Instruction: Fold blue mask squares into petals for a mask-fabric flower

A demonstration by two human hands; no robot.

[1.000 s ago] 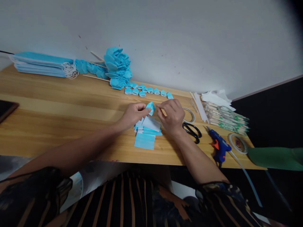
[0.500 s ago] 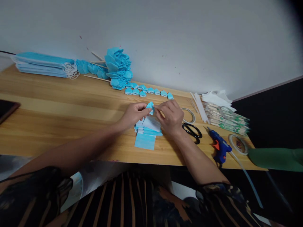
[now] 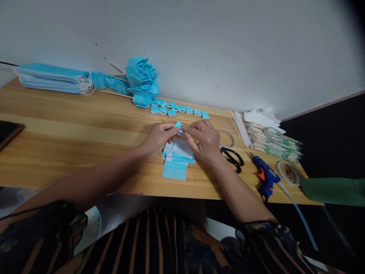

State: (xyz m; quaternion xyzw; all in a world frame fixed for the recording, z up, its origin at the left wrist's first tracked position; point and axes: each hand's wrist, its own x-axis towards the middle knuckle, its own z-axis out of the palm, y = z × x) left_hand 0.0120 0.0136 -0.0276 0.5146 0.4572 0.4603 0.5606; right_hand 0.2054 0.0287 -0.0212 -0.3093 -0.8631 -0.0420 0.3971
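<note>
A small folded piece of blue mask fabric (image 3: pixel 178 125) is pinched between the thumb and fingers of my left hand (image 3: pixel 160 137). My right hand (image 3: pixel 203 140) closes its thumb and index finger at the right edge of the same piece. Just below both hands lies a loose pile of cut blue and white fabric rectangles (image 3: pixel 175 169). Beyond them, several folded blue petals (image 3: pixel 189 110) sit in rows near the wall. A pair of black-handled scissors (image 3: pixel 234 156) lies beside my right wrist, its blades hidden.
Blue fabric flowers on sticks (image 3: pixel 142 82) and a stack of face masks (image 3: pixel 54 78) stand at the back left. To the right lie tape rolls (image 3: pixel 227 138), a blue glue gun (image 3: pixel 265 176) and wrapped sticks (image 3: pixel 272 142). A phone (image 3: pixel 10 133) rests far left.
Both hands have shifted slightly left with the folded piece. My right fingers are closer over its right side, covering more of it.
</note>
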